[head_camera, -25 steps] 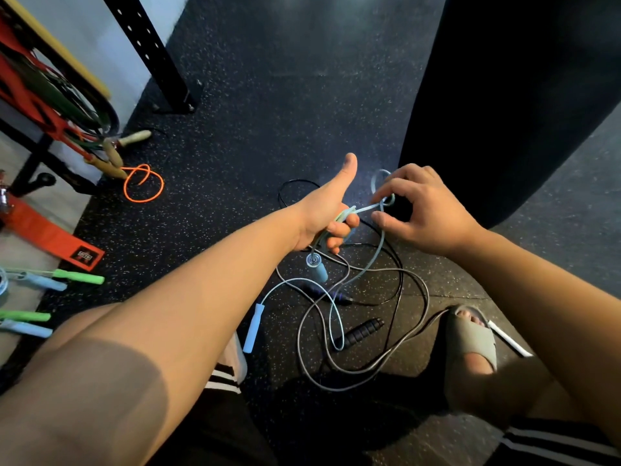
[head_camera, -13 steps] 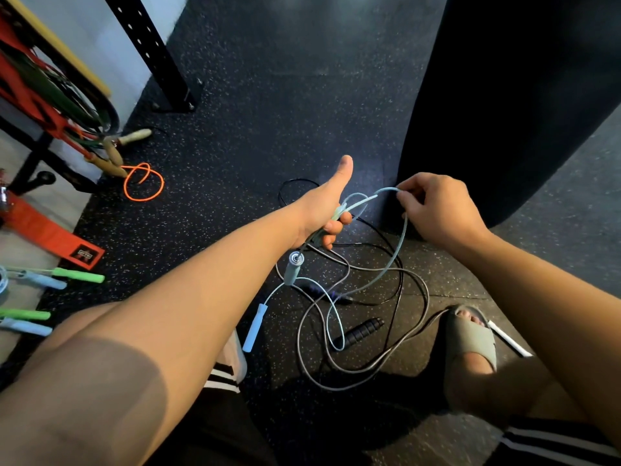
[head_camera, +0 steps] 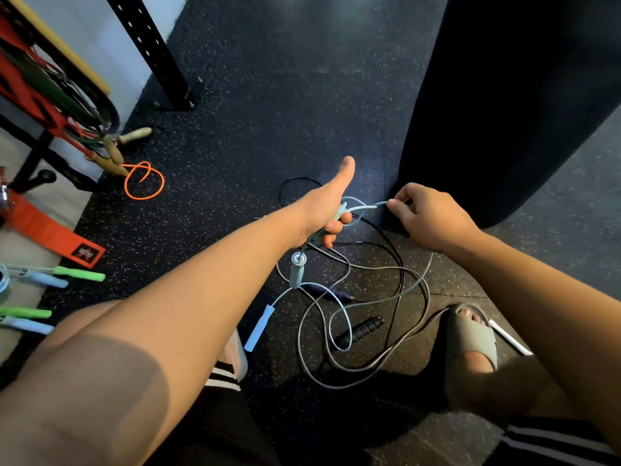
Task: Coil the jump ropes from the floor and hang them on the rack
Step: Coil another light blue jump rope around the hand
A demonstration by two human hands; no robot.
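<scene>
Change: since a second ago the right hand (head_camera: pixel 426 218) has drawn away from the left hand (head_camera: pixel 324 210) toward 3 o'clock, and a short span of cord now bridges them.
Left hand: thumb up, fingers curled round gathered loops of the pale blue plastic jump rope (head_camera: pixel 361 209). Its hanging blue handle (head_camera: pixel 297 272) dangles at 6 o'clock.
Right hand: thumb and forefinger pinch the same cord.
Rope's rest: on the speckled black rubber floor (head_camera: pixel 268 112), tangled with a grey cord (head_camera: pixel 302 348) and a black-handled rope (head_camera: pixel 359 331).
Edges: a black punching bag (head_camera: pixel 504 95) stands just beyond the right hand, at 1 o'clock.
Room: open floor at 12 o'clock. The red-and-black rack (head_camera: pixel 40 105) is at 10 o'clock, well apart.
</scene>
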